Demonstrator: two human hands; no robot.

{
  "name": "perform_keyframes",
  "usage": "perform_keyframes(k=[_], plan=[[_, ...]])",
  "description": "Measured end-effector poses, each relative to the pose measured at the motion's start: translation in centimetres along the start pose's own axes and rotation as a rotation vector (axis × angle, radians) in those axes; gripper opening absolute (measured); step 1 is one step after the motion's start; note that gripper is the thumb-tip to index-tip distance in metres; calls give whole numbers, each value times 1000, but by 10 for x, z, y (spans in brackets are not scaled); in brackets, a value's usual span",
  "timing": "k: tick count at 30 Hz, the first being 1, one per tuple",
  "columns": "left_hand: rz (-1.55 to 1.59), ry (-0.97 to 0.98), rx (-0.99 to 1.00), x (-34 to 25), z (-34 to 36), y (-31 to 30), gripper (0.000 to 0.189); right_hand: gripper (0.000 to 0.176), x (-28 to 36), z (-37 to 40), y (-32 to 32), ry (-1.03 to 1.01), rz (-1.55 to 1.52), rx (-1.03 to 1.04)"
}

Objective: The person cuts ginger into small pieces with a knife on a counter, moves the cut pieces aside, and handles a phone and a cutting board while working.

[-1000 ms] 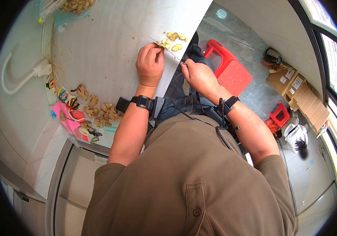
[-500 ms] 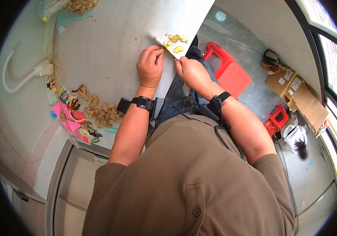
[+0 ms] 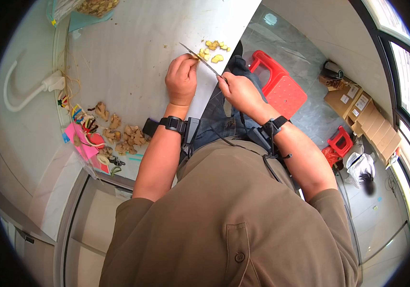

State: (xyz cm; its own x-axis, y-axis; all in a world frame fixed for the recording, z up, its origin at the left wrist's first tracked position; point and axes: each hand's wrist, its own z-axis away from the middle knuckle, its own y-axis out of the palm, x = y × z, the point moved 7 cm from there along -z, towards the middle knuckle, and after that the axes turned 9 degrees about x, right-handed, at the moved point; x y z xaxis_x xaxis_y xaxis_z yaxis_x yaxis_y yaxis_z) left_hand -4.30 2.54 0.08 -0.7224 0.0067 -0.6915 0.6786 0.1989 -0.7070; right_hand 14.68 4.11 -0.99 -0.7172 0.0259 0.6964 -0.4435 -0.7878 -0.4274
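Left hand [image 3: 182,79]: pinching ginger piece [image 3: 196,56] near the surface [image 3: 128,57] edge; unmoved.
Right hand [image 3: 239,91]: gripping knife [image 3: 201,59]; blade now lifted and drawn back.
Slices [image 3: 213,49]: piled beyond the blade.
Status: probably between cuts.

We take this for a plain workroom given over to food preparation, not a fitted kitchen: a long white table [image 3: 133,57] carries a heap of knobbly root pieces [image 3: 128,136] and some yellow slices [image 3: 213,48]. To the right of the table we see a glossy tiled floor [image 3: 305,115], two red plastic stools [image 3: 281,86], stacked cardboard boxes [image 3: 367,117] and large windows [image 3: 406,62]. At the table's left edge a white plug and cable [image 3: 47,86] lie loose.
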Motion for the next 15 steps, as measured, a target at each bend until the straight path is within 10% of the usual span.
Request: perform_keyframes(k=[15], plan=[[-28,66,32,-1,-4,-2,17,40,2,-5,1,32,113,49]])
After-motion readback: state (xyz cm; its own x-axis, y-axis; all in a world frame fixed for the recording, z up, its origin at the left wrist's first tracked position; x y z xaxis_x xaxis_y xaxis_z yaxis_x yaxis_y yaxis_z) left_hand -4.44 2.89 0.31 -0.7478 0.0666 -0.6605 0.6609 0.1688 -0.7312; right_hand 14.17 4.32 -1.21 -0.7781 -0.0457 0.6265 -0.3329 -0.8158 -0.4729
